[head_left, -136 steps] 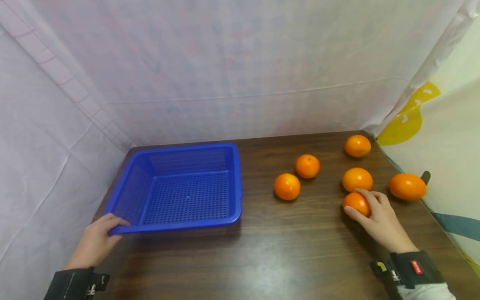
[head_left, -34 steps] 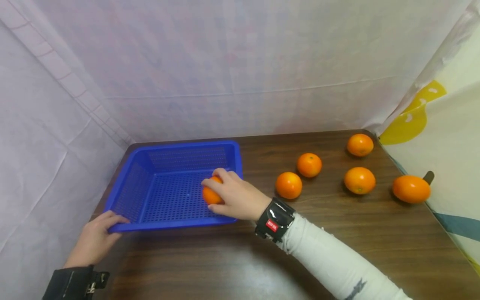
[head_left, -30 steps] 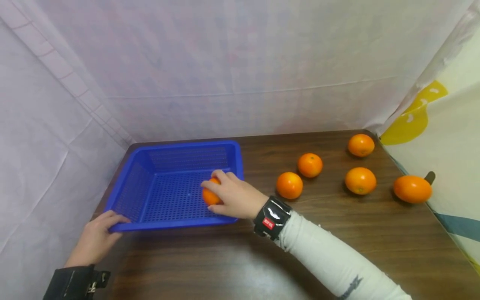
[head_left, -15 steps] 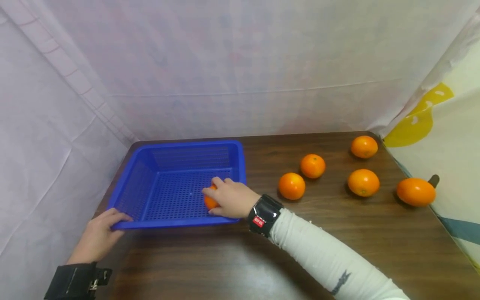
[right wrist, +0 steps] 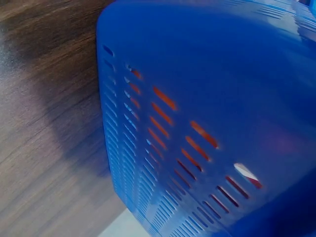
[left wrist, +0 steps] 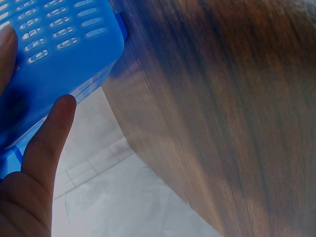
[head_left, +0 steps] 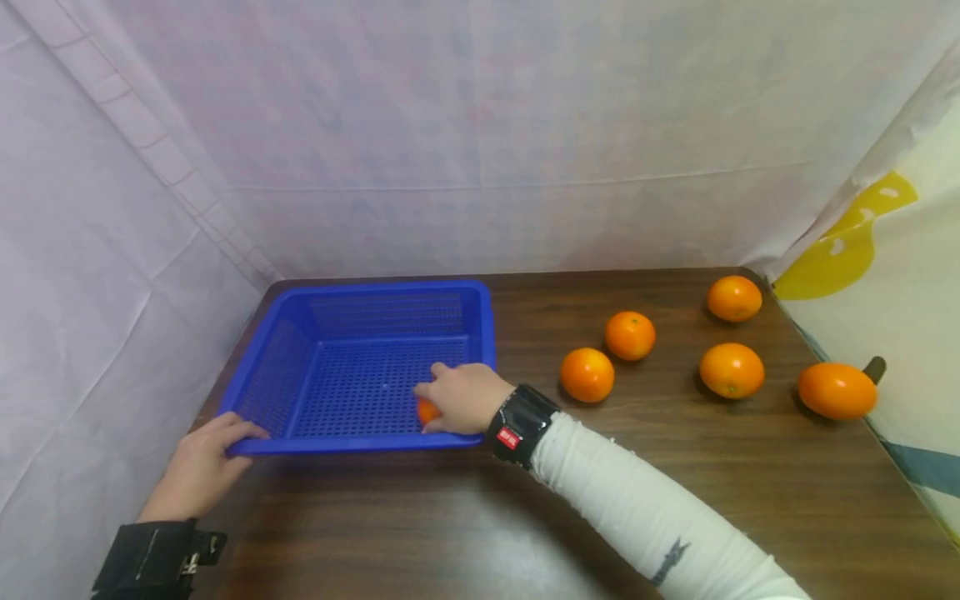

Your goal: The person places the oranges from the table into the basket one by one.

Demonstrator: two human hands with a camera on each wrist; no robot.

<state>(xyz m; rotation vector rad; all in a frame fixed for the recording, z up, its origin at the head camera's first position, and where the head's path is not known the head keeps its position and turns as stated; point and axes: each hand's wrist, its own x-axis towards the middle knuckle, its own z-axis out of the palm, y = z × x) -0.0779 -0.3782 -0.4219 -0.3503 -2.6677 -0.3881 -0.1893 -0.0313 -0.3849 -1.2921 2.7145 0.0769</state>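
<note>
A blue plastic basket (head_left: 360, 443) with slotted walls stands on the left of the table. My left hand (head_left: 201, 467) holds its near left corner; in the left wrist view the thumb (left wrist: 47, 143) lies along one side of the basket wall (left wrist: 64, 59). Inside the basket, at the near right corner, my right hand (head_left: 467, 400) holds an orange (head_left: 427, 412) from above, mostly hidden under the fingers. Through the slots in the right wrist view, bits of that orange (right wrist: 160, 123) show behind the basket wall (right wrist: 207, 64).
Two oranges, a nearer one (head_left: 587, 375) and a farther one (head_left: 630, 336), lie right of the basket. Beyond are an orange (head_left: 732, 371), another at the back corner (head_left: 734, 298), and a longish orange fruit (head_left: 837, 391) at the right edge. Pale cloth (head_left: 480, 125) encloses the brown table (head_left: 420, 525).
My right hand has carried the orange from the table's right side into the basket, then lowered it deeper into the near right corner. My left hand has kept its hold on the basket.
</note>
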